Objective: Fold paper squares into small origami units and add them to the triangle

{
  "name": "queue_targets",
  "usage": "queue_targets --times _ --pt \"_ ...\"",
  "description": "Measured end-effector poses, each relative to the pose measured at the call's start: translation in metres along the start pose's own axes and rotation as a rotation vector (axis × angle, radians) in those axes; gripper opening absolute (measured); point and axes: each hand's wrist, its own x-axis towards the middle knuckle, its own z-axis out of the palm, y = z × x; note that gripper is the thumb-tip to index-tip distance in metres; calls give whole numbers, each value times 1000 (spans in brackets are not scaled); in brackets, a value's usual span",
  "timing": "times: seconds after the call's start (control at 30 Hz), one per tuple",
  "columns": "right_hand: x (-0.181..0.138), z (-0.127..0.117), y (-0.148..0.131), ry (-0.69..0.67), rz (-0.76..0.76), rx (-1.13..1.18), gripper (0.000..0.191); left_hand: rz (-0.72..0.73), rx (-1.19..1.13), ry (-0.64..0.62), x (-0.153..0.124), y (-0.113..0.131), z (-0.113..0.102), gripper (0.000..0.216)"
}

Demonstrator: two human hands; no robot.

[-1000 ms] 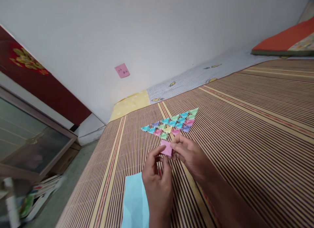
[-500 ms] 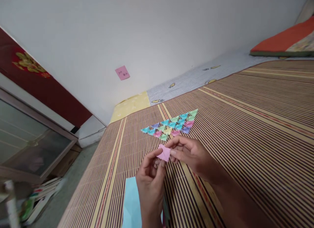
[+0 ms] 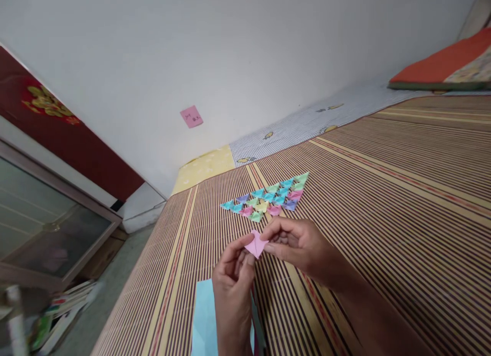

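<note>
- Your left hand (image 3: 233,282) and right hand (image 3: 301,246) both pinch one small pink folded paper piece (image 3: 255,243) at the fingertips, over the striped bamboo mat (image 3: 383,192), toward its left edge.
- If either pinch slackens, the crease could spring open or the piece could drop.
- A stray wrist could scatter the triangle of pastel folded paper pieces (image 3: 268,197) just beyond.
- Count: one pink piece; one light blue paper sheet (image 3: 205,320) at the near edge; one triangle, its pieces too small to count.

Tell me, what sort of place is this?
Likely a bedroom in a home: a striped mat lies over a printed sheet, an orange cushion sits at the far corner, and the left hand and right hand pinch a pink paper above it.
</note>
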Motion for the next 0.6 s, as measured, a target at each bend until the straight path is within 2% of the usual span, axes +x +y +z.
queue_targets --times 0.23,0.4,0.6 --pt "-1 2 -2 -3 -74 -6 6 82 110 26 0 -2 -1 18" --pt "-3 6 -2 -6 -63 -39 11 161 228 101 0 -3 0 14" --pt "-1 13 -4 39 -73 -111 19 104 166 126 -3 -1 5 18"
